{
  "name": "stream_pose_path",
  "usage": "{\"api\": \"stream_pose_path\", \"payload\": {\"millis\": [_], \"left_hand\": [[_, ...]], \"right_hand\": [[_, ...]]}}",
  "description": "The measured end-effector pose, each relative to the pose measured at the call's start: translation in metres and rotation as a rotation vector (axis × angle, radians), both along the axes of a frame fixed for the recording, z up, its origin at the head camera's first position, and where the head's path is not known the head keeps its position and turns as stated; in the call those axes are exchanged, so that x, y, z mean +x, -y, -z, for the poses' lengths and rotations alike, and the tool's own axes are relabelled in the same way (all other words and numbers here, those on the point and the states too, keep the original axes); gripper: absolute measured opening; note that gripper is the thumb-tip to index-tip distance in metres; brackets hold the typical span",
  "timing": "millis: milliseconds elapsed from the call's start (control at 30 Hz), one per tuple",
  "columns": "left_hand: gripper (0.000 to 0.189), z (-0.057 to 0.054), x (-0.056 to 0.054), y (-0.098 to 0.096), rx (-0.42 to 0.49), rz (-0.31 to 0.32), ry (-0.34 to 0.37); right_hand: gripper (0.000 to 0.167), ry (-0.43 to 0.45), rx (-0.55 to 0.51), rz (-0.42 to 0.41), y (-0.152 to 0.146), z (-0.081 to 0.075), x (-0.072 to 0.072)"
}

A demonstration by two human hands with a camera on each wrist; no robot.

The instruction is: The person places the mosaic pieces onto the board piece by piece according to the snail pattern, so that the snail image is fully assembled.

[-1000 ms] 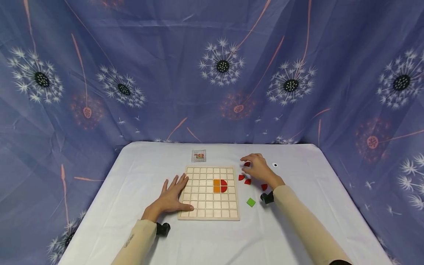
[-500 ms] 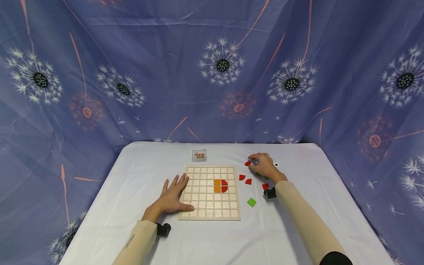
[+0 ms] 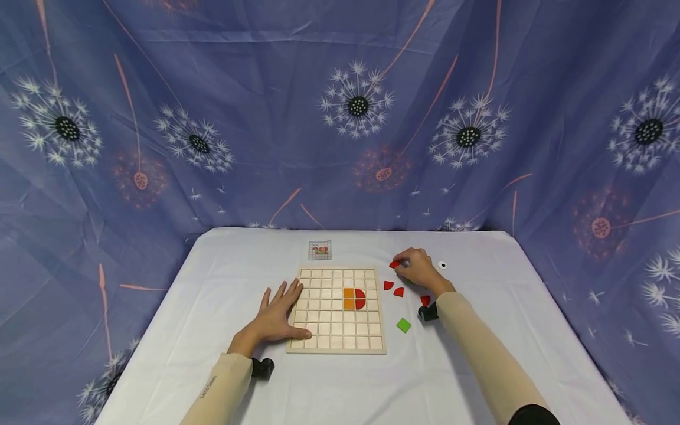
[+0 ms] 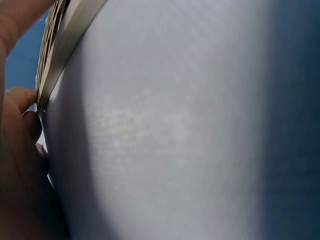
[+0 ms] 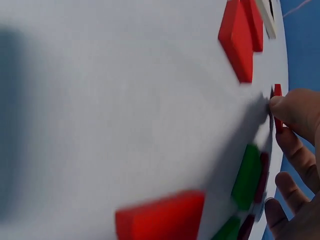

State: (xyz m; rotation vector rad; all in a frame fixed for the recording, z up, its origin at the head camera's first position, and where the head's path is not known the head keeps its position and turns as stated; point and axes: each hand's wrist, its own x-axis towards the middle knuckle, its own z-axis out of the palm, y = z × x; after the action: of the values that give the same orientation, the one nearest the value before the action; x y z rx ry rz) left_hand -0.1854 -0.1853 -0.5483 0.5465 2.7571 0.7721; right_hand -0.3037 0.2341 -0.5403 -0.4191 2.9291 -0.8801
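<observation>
My left hand [image 3: 275, 319] lies with spread fingers over the left edge of a wooden grid board [image 3: 319, 328]. Its thumb rests on the lower left squares. Two orange squares [image 3: 348, 298] sit in the grid, with two red quarter-circles [image 3: 360, 299] against their right side forming a half-round. Beyond the board's right edge, my right hand [image 3: 419, 268] pinches a red quarter-circle tile [image 3: 394, 265] between thumb and index finger; the right wrist view shows this tile [image 5: 278, 107] on edge. The other fingers are loosely bent over green tiles [image 5: 247, 177], mostly hidden in the head view.
Loose red quarter-circles [image 3: 388, 285] lie right of the board, one [image 3: 425, 300] near the right wrist. A green square [image 3: 404, 325] lies closer to me. Behind the board is a small pattern card [image 3: 320, 250]; a white disc with a black dot [image 3: 442, 265] lies far right.
My right hand first shifted right, uncovering green tiles, then came slightly back left, and the pinched red tile moved a little left and nearer. The left hand stays in place.
</observation>
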Motion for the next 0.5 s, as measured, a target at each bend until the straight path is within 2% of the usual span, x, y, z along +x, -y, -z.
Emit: {"api": "stream_pose_path", "payload": {"millis": [267,500], "left_hand": [[0.129,0.002,-0.001,0.001,-0.006,0.000,-0.003],[0.128,0.000,0.001,0.000,-0.001,0.000,0.012]], "right_hand": [[0.028,-0.030,-0.012,-0.045,0.032,-0.006,0.006],[0.025,-0.061,-0.028,-0.125,0.060,-0.010,0.014]]}}
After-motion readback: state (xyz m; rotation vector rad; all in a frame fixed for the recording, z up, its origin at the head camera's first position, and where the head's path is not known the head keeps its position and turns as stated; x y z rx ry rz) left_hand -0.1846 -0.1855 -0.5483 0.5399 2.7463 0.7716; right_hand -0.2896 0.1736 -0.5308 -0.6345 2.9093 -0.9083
